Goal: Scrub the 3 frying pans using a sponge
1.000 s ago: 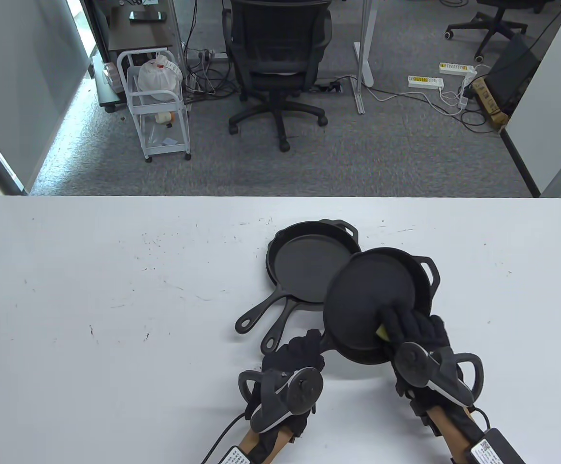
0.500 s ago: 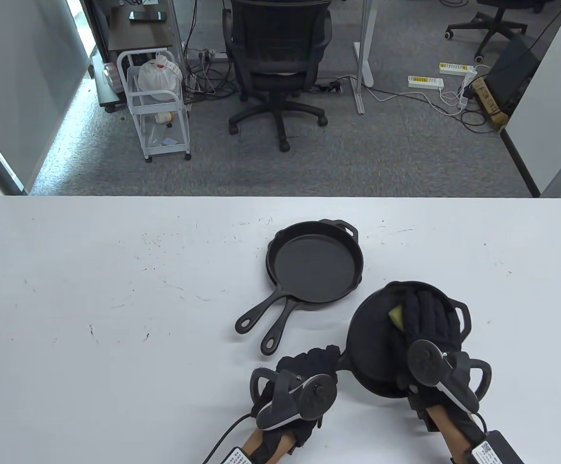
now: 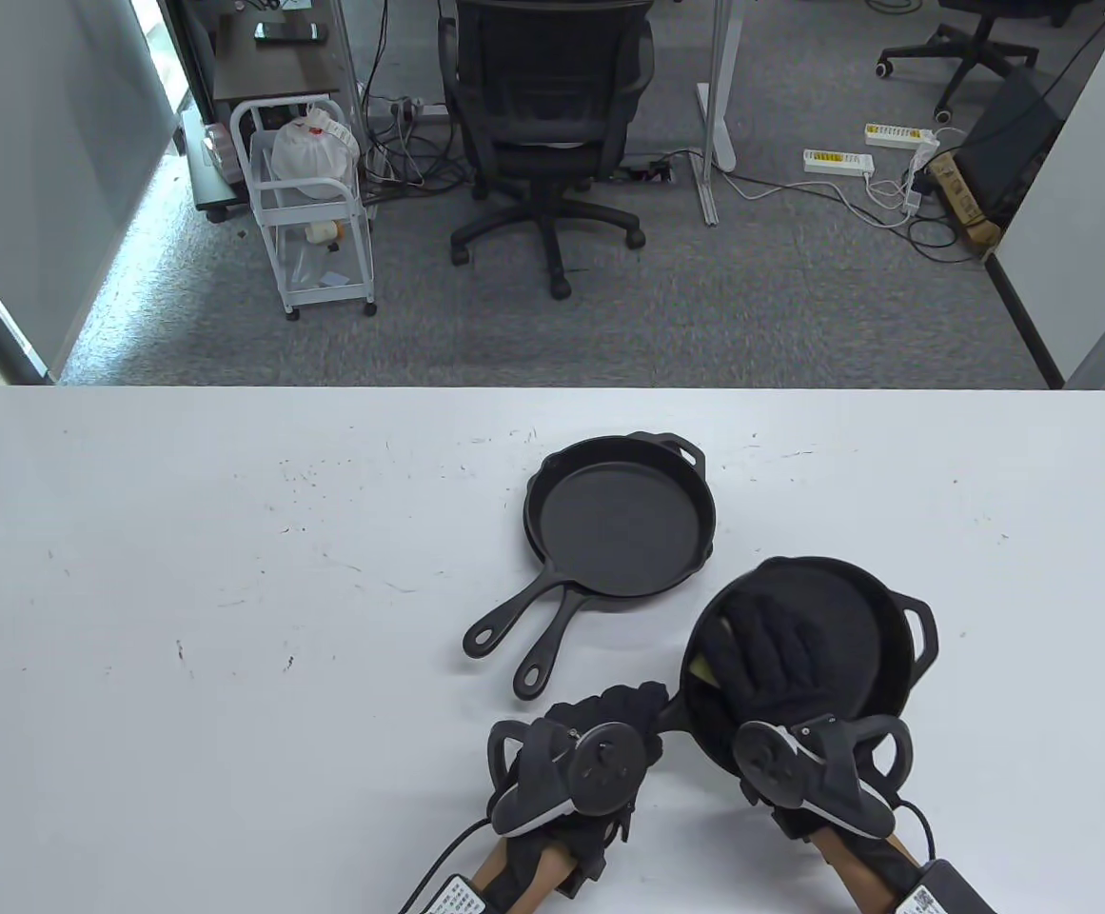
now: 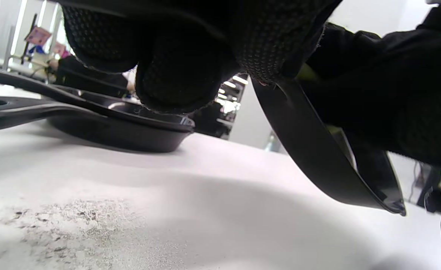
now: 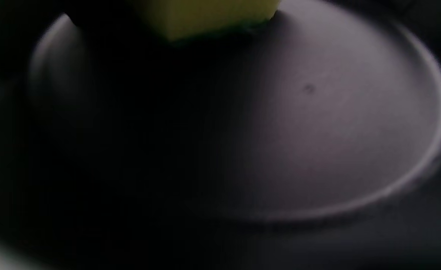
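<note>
The left hand (image 3: 600,733) is gripping the handle of 1 tilted frying pan (image 3: 857,628); the right hand (image 3: 771,657), fingers spread, is pressing the yellow sponge (image 3: 701,669) inside it. Beyond the left hand, 2 stacked pans (image 3: 623,519) are waiting, apparently unscrubbed.

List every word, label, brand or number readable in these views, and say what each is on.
None can be read.
White label on the left wrist unit: print too small.
White label on the right wrist unit: too small.
Tag on the white bag in the cart: blurred.
Pans and sponge: no marking shows.
</note>
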Demonstrator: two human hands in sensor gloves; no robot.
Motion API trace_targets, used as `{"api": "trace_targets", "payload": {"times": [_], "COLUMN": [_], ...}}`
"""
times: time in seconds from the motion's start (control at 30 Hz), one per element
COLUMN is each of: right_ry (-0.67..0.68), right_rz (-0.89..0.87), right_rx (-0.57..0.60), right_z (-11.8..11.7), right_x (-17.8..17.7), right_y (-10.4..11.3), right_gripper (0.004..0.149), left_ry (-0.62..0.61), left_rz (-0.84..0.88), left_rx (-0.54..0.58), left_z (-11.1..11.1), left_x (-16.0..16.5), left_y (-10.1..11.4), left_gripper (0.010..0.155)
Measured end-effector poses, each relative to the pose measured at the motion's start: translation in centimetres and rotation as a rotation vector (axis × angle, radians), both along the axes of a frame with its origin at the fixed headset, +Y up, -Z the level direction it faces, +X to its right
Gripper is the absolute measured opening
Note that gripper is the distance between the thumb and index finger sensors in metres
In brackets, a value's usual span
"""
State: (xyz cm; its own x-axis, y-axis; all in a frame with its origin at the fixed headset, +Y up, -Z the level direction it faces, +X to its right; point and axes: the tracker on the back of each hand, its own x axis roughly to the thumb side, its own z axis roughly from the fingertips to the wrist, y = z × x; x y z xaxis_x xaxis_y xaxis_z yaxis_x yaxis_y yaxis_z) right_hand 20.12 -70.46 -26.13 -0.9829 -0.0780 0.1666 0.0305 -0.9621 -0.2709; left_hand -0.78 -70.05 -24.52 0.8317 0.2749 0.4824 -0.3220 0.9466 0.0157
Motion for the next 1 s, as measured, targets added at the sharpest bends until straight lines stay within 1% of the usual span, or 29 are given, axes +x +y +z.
{"api": "trace_targets", "payload": {"times": [0.07, 0.17, 0.2, 0.27, 0.33, 0.4, 0.47, 0.53, 0.63, 0.7, 0.73, 0.83, 0.9, 1.0], "right_ry": [-0.059, -0.128, -0.142, -0.114, -0.090, -0.063, -0.052, -0.035, 0.008, 0.017, 0.023, 0.060, 0.077, 0.091], "right_rz": [-0.084, -0.157, -0.156, -0.116, -0.066, -0.028, -0.029, -0.053, -0.133, -0.175, -0.208, -0.277, -0.287, -0.257], "right_rx": [-0.010, -0.057, -0.088, -0.151, -0.163, -0.131, -0.080, -0.053, 0.033, 0.094, 0.146, 0.218, 0.232, 0.211], "right_z": [-0.7, -2.0, -2.2, -2.4, -2.3, -2.0, -1.6, -1.2, -0.6, -0.3, 0.0, 0.4, 0.6, 0.6], "right_x": [1.9, 4.1, 4.4, 4.2, 3.5, 2.5, 2.1, 2.1, 2.5, 2.8, 3.0, 3.2, 3.0, 2.7], "right_y": [0.1, -0.3, -0.5, -0.9, -1.1, -0.9, -0.5, -0.2, 0.4, 0.8, 1.0, 1.2, 1.3, 1.1], "right_gripper": [0.079, 0.077, 0.077, 0.075, 0.074, 0.074, 0.073, 0.073, 0.072, 0.072, 0.072, 0.071, 0.071, 0.072], "left_ry": [-0.002, 0.052, 0.087, 0.144, 0.188, 0.208, 0.226, 0.255, 0.352, 0.413, 0.447, 0.500, 0.513, 0.474], "left_rz": [-0.027, 0.018, 0.034, 0.060, 0.098, 0.122, 0.127, 0.140, 0.144, 0.132, 0.158, 0.209, 0.287, 0.449], "left_rx": [0.003, 0.012, 0.026, 0.058, 0.073, 0.080, 0.091, 0.087, 0.088, 0.117, 0.107, 0.092, 0.057, -0.044], "left_z": [0.0, -0.3, -0.4, -0.5, -0.6, -0.7, -0.8, -0.8, -1.3, -1.6, -1.8, -2.1, -2.4, -2.7], "left_x": [0.0, -0.9, -1.3, -2.1, -2.7, -3.1, -3.5, -3.9, -4.9, -5.8, -6.5, -8.0, -9.0, -9.7], "left_y": [0.2, 0.4, 0.5, 0.7, 0.7, 0.8, 1.0, 1.0, 0.9, 0.9, 0.9, 0.8, 0.6, 0.1], "left_gripper": [0.061, 0.061, 0.061, 0.061, 0.061, 0.061, 0.061, 0.062, 0.066, 0.068, 0.069, 0.064, 0.062, 0.060]}}
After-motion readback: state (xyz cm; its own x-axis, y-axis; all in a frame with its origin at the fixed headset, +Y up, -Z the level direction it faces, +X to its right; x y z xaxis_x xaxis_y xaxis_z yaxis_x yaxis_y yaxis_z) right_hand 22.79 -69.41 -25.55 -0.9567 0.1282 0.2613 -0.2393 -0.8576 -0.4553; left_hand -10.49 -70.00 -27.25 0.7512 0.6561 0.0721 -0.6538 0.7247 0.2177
